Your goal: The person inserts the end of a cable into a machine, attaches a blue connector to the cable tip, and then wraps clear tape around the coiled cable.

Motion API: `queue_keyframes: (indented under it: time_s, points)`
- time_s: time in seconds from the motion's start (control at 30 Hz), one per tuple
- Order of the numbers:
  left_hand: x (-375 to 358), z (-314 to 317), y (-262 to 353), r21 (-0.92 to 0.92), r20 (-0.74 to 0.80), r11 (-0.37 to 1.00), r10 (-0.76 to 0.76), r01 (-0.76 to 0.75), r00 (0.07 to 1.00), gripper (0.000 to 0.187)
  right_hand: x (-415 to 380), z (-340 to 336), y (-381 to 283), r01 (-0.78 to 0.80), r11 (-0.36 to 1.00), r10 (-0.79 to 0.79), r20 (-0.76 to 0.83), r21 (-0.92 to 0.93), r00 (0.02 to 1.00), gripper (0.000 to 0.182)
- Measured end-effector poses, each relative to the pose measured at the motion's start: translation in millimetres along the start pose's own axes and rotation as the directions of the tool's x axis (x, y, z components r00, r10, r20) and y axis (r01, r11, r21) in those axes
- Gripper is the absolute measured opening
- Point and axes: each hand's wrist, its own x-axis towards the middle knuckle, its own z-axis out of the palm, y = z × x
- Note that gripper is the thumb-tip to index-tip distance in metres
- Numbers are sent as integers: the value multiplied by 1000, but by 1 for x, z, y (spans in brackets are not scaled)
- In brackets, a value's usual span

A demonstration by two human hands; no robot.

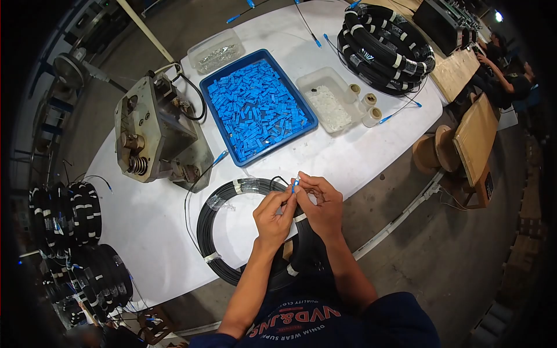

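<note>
Over the coil of black cable [206, 232], both of my hands meet at a small blue cable connector [294, 187] with a white tip. My left hand [272, 217] pinches it from the left, where a short loop of black cable [278, 180] runs in. From the other side, the thumb and fingers of my right hand [321, 206] close on the connector near its white end. Fingertips cover much of it. White tape bands the coil, and its other end carries a blue connector [219, 158] lying on the table beside the tray.
A blue tray [313, 124] of small blue plastic pieces stands ahead, between two clear tubs [217, 49] [331, 119]. A metal press [156, 133] is at left. Cable coils [383, 46] are stacked at the back right, with tape rolls [371, 116] nearby. Co-workers [513, 81] sit far right.
</note>
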Motion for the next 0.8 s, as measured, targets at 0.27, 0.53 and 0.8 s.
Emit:
queue_keyframes:
  time_s: [0.27, 0.53, 0.8]
  points:
    - [0, 1, -4, -5, 0, 1000, -11, 11, 1000, 10, 2, -1, 5, 1, 1000, -1, 3, 2, 1000, 27]
    - [3, 3, -7, 8, 14, 1000, -6, 6, 1000, 9, 3, 0, 17, 29, 999, -29, -10, 45, 1000, 25]
    - [6, -4, -17, 9, 28, 999, -51, 51, 998, 12, 10, -2, 27, -58, 997, 52, 88, 58, 995, 35]
